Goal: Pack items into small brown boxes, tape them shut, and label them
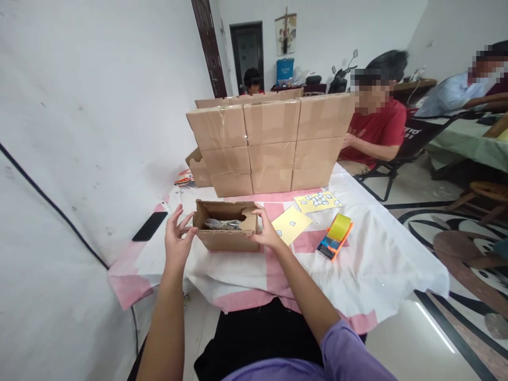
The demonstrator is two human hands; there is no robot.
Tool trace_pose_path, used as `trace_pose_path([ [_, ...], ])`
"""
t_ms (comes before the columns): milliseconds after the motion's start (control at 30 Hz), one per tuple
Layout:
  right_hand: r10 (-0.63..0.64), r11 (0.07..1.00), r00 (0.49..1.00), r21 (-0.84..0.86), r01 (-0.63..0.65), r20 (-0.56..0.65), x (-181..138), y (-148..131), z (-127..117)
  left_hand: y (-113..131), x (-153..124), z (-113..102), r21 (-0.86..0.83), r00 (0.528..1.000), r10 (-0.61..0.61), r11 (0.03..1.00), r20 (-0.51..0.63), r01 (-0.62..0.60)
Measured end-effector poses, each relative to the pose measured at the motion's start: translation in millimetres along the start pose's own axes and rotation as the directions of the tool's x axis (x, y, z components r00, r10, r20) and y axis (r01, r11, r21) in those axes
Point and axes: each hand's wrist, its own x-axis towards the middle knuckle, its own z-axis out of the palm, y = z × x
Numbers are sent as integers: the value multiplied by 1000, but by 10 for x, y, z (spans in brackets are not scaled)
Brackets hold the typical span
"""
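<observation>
A small cardboard box [228,242] stands on the table in front of me, its top open. Inside lies a greyish, plastic-looking packet [223,224], too unclear to name. My left hand [178,233] grips the box's left side, thumb toward the near corner and fingers on the far edge. On the opposite side, my right hand [266,228] holds the right wall near its curved cut-out, fingers over the rim. Just right of the box are a yellow sheet [293,225] with a couple of small white stickers and another yellow sheet [313,201] bearing several more.
Behind the box rises a stack of taped cardboard boxes [272,143]. A tape dispenser [335,237] with yellow tape lies to the right, a black phone [150,226] to the left by the wall. A person in red [381,129] sits beyond the table's right side.
</observation>
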Motion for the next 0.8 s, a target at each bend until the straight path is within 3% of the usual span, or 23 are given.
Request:
trace_pose_path([
  [133, 40, 996, 999, 79, -40, 1, 15, 3, 36, 26, 44, 86, 80, 998, -56, 995, 6, 56],
  [267, 64, 996, 995, 60, -68, 78, 44, -26, -35, 34, 52, 17, 50, 971, -202, 979, 131, 197],
  [367, 96, 994, 984, 46, -104, 150, 29, -70, -64, 52, 117, -67, 93, 944, -249, 968, 218, 234],
  [433, 61, 995, 988, 66, -71, 142, 4, -121, -49, 62, 179, -70, 241, 934, -274, 946, 229, 218],
  [500, -16, 995, 997, 97, 8, 82, -15, -188, -22, 77, 219, 0, 455, 951, -283, 868, 128, 197],
  [600, -93, 996, 996, 17, 93, -9, -11, -293, -21, 127, 187, 193, 671, 984, -159, 720, -84, 174],
  [667, -96, 986, 995, -134, 94, -11, 5, -352, -57, 172, 122, 316, 742, 990, 0, 662, -142, 107],
  [733, -65, 956, 998, -286, 69, 23, 20, -397, -101, 197, 62, 408, 800, 986, 145, 600, -80, -23],
  [800, -9, 917, 998, -399, 31, 57, 17, -432, -136, 185, 22, 478, 794, 972, 152, 562, 178, -234],
])
